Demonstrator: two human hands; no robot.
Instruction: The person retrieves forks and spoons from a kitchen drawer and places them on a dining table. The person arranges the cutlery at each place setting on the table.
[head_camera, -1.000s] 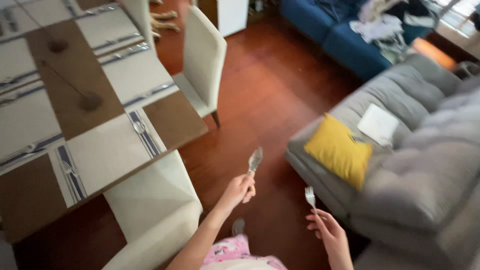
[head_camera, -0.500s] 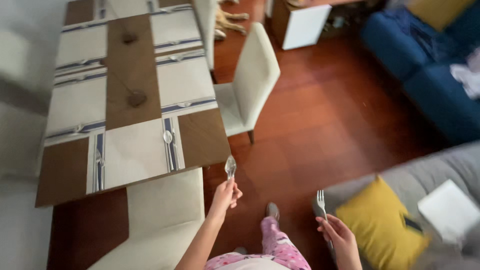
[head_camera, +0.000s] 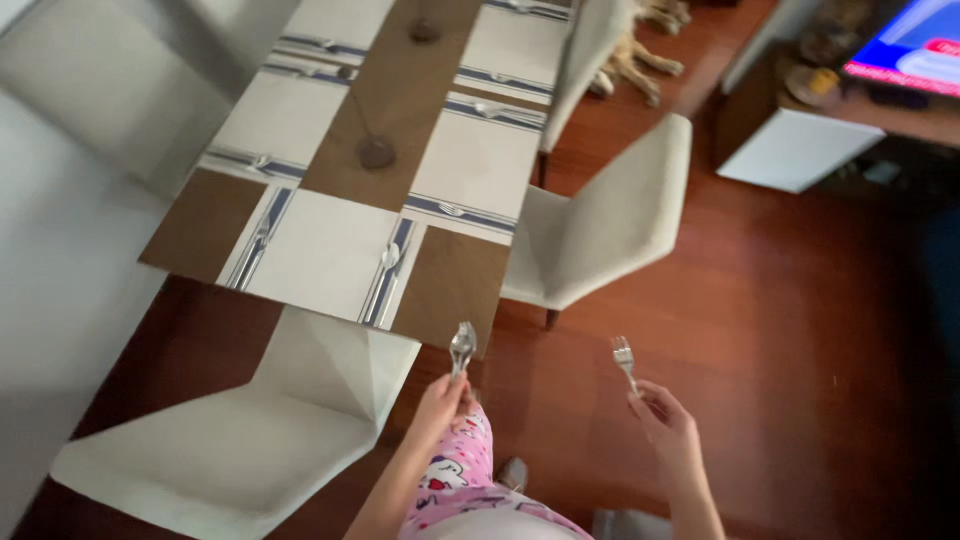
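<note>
left hand (head_camera: 440, 398): pinching shiny metal spoon (head_camera: 462, 346) upright, just off table corner
right hand (head_camera: 665, 420): gripping thin metal fork (head_camera: 624, 356), tines up
table: dark wooden table (head_camera: 205, 218), white placemats (head_camera: 320, 252)
chair: cream padded chair (head_camera: 240, 440) beside

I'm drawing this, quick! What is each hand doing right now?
Left hand: closed, holding a spoon upright.
Right hand: closed, holding a fork upright.
</note>
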